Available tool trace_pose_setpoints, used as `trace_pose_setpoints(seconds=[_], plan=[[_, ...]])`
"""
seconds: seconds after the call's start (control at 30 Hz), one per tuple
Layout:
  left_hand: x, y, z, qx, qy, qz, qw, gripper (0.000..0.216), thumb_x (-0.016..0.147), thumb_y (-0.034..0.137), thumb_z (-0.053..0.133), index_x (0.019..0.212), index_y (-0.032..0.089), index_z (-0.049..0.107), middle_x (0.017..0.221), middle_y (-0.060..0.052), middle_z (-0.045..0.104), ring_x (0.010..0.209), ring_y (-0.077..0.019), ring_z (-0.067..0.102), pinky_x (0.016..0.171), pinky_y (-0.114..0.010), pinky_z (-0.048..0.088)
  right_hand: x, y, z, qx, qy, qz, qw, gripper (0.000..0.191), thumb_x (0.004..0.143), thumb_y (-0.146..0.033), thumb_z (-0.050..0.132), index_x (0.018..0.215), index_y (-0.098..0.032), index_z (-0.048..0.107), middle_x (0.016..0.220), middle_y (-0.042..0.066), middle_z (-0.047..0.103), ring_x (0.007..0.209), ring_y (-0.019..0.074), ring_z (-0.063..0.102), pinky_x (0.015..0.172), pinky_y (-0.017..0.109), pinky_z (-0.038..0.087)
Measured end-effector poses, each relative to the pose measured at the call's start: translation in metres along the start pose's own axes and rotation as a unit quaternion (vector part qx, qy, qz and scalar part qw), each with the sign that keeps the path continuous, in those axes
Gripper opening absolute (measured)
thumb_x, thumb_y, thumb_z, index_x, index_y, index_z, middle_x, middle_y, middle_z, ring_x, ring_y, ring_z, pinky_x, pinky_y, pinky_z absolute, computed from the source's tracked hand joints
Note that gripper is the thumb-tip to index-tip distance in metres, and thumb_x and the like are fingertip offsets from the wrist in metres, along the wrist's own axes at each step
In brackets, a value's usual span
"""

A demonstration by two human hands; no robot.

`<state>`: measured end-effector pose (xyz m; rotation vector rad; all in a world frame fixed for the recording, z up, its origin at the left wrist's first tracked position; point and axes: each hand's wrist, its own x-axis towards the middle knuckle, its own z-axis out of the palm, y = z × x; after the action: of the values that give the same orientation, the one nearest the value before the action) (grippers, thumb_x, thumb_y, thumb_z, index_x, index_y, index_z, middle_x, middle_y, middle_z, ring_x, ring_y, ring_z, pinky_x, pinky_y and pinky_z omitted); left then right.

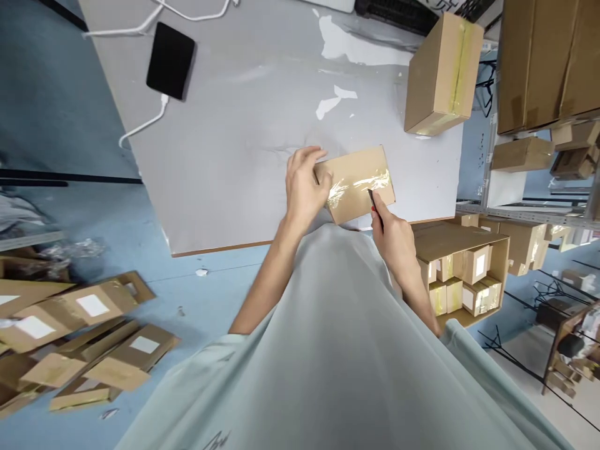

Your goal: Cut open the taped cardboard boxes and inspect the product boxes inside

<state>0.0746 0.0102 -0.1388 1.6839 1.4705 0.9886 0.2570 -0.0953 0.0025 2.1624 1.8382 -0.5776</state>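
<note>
Box [352, 169]: brown, glossy tape [375, 181] | left hand [304, 187] gripping it | right hand [394, 240] grasping black tool [375, 204]

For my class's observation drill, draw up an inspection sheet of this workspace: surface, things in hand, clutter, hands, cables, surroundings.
Surface: grey flat tabletop with irregular white patches.
Things in hand: small brown cardboard box with shiny clear tape, near the table's front edge; slim black tool.
Clutter: larger brown cardboard box with yellowish tape; flat black square device.
Hands: left hand touches the small box's left end; right hand grips the tool, its tip at the taped face.
Cables: white cable plugged into the device; more white cabling at the far edge.
Surroundings: blue floor; piled brown cartons left; open brown carton holding small boxes right.
</note>
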Motion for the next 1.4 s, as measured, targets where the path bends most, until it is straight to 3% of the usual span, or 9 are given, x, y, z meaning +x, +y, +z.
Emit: trace_pose_setpoints(seconds=[0.17, 0.33, 0.57, 0.73, 1.0, 1.4], plan=[[0.002, 0.048, 0.046, 0.067, -0.089, 0.098, 0.989, 0.039, 0.113, 0.049, 0.058, 0.146, 0.032, 0.071, 0.168, -0.009, 0.063, 0.171, -0.0363, 0.042, 0.143, -0.065, 0.032, 0.03, 0.052, -0.004, 0.063, 0.017, 0.014, 0.998, 0.069, 0.118, -0.026, 0.033, 0.186, -0.021, 0.028, 0.128, 0.014, 0.086, 0.1, 0.0309, 0.081, 0.089, 0.04, 0.061], [0.002, 0.052, 0.078, 0.111, -0.135, 0.115, 0.978, 0.045, 0.115, 0.053, 0.053, 0.149, 0.031, 0.07, 0.176, -0.01, 0.057, 0.175, -0.0367, 0.037, 0.146, -0.068, 0.021, 0.052, 0.073, -0.007, 0.096, 0.017, -0.008, 0.995, 0.065, 0.119, -0.027, 0.032, 0.183, -0.024, 0.037, 0.144, 0.014, 0.081, 0.111, 0.0296, 0.081, 0.098, 0.04, 0.061], [0.001, 0.048, 0.078, 0.105, -0.133, 0.088, 0.982, 0.043, 0.112, 0.051, 0.057, 0.148, 0.033, 0.073, 0.176, -0.008, 0.057, 0.175, -0.0374, 0.036, 0.147, -0.068, 0.017, 0.079, 0.073, -0.01, 0.046, -0.03, -0.051, 0.997, 0.067, 0.121, -0.033, 0.03, 0.187, -0.027, 0.023, 0.148, 0.014, 0.078, 0.118, 0.03, 0.078, 0.102, 0.041, 0.06], [0.002, 0.051, 0.078, 0.096, -0.13, 0.075, 0.984, 0.044, 0.11, 0.054, 0.061, 0.148, 0.035, 0.073, 0.173, -0.006, 0.061, 0.175, -0.0371, 0.037, 0.147, -0.068, 0.017, 0.091, 0.068, -0.016, 0.031, -0.043, -0.057, 0.997, 0.066, 0.122, -0.028, 0.021, 0.188, -0.027, 0.019, 0.146, 0.013, 0.079, 0.119, 0.0275, 0.077, 0.105, 0.038, 0.058], [0.002, 0.049, 0.079, 0.073, -0.124, 0.068, 0.987, 0.041, 0.109, 0.052, 0.063, 0.145, 0.035, 0.074, 0.175, -0.006, 0.06, 0.175, -0.0378, 0.037, 0.147, -0.068, 0.017, 0.099, 0.062, -0.016, -0.013, -0.048, -0.068, 0.996, 0.069, 0.122, -0.033, 0.029, 0.189, -0.027, 0.011, 0.144, 0.016, 0.078, 0.119, 0.0308, 0.075, 0.105, 0.041, 0.057], [0.003, 0.049, 0.08, 0.051, -0.125, 0.065, 0.989, 0.044, 0.109, 0.057, 0.062, 0.147, 0.037, 0.073, 0.174, -0.005, 0.061, 0.175, -0.0375, 0.037, 0.147, -0.069, 0.016, 0.1, 0.05, -0.024, -0.056, -0.063, -0.036, 0.996, 0.07, 0.119, -0.02, 0.026, 0.188, -0.025, 0.014, 0.133, 0.017, 0.08, 0.116, 0.0296, 0.077, 0.104, 0.04, 0.058]])
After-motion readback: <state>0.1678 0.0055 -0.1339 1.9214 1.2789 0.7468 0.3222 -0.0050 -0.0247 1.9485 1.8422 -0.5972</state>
